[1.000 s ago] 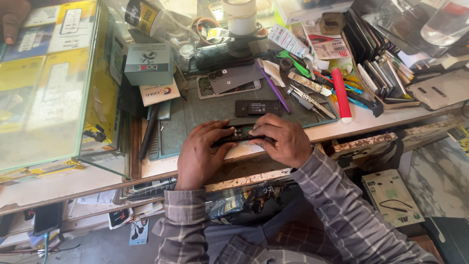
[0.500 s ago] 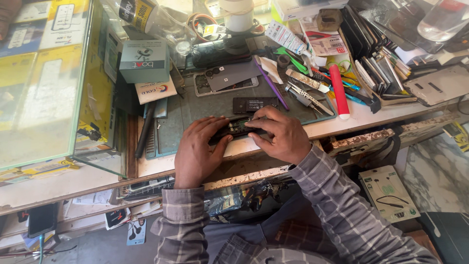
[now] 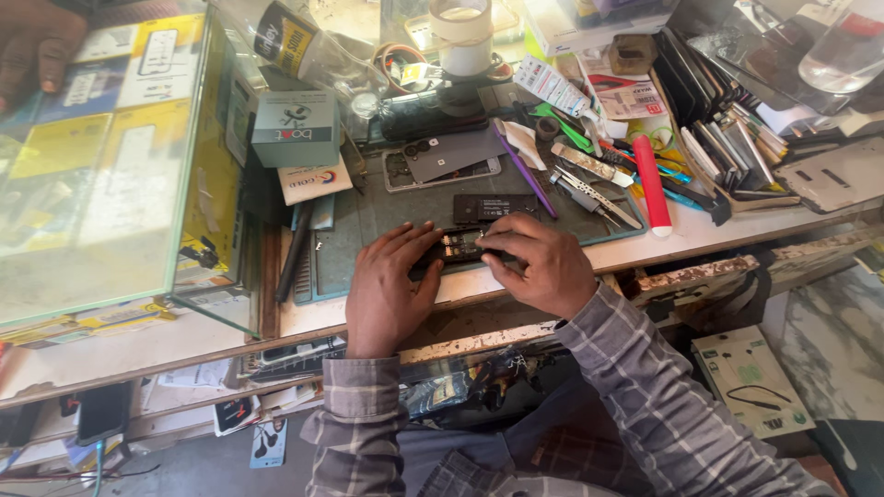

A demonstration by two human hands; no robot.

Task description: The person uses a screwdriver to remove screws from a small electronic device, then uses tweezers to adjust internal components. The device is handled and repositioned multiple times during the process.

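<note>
A small dark opened phone (image 3: 458, 246) lies near the front edge of the grey-green work mat (image 3: 387, 216). My left hand (image 3: 389, 287) lies flat beside it, fingers pressing on its left end. My right hand (image 3: 539, 262) curls over its right end, fingertips pinched on the phone's edge. A black battery (image 3: 494, 207) rests on the mat just behind the phone. Farther back lies a larger phone with a grey back cover (image 3: 444, 163).
A glass display case (image 3: 110, 156) stands at left, another person's hand (image 3: 37, 41) on its top. A small grey box (image 3: 295, 129), tweezers (image 3: 594, 195), a red cylinder (image 3: 650, 179), a purple tool (image 3: 523, 170) and stacked phone parts (image 3: 718, 138) crowd the bench.
The view has shifted a little. Both hands stay on the small phone, with the right fingers moving slightly along its right end.
</note>
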